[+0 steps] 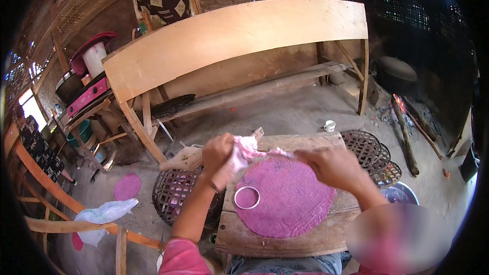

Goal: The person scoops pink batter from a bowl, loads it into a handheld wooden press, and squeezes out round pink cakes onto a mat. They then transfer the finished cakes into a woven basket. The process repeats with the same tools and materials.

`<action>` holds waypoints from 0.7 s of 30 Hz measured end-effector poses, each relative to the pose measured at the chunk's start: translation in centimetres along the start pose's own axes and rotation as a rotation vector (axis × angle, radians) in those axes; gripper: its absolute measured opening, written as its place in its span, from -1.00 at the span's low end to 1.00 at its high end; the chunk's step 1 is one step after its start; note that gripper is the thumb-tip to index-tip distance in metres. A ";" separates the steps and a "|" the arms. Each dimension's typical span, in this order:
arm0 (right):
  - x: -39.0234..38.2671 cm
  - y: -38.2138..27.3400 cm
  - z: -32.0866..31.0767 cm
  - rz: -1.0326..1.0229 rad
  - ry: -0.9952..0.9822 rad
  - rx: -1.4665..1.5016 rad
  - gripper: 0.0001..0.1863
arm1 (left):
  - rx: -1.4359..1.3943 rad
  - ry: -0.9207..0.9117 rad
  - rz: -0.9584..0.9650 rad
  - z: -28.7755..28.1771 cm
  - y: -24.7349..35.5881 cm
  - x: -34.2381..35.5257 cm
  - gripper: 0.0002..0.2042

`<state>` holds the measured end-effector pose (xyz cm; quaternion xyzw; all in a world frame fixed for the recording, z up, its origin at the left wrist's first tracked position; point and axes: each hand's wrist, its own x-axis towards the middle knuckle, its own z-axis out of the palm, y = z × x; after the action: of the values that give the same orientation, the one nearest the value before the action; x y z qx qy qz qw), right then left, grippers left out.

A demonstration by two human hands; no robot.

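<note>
- A rustic home kitchen, by its look: a long wooden table stands beyond the left hand.
- A wood fire burns on the floor, ahead and to the right of the right hand, near a dark pot.
- A pink-fronted stove stands well to the left of the left hand.

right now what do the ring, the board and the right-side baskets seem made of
Ring: metal or plastic, pale and smooth; the thin even rim fits either. Board: wood, dull and worn, showing grain and seams. Baskets: possibly bamboo or cane, dark and matte, given the open weave.
</note>
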<state>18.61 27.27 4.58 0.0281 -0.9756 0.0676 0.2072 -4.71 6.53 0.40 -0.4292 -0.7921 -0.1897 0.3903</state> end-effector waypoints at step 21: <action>0.2 -3.9 -2.2 -0.236 0.090 -0.553 -0.58 | -0.150 -0.014 -0.006 -2.3 0.9 -1.5 -0.56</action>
<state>19.65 23.68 7.17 0.0809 -0.9368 -0.2240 0.2562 -2.42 4.82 0.64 -0.4561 -0.7798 -0.2466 0.3509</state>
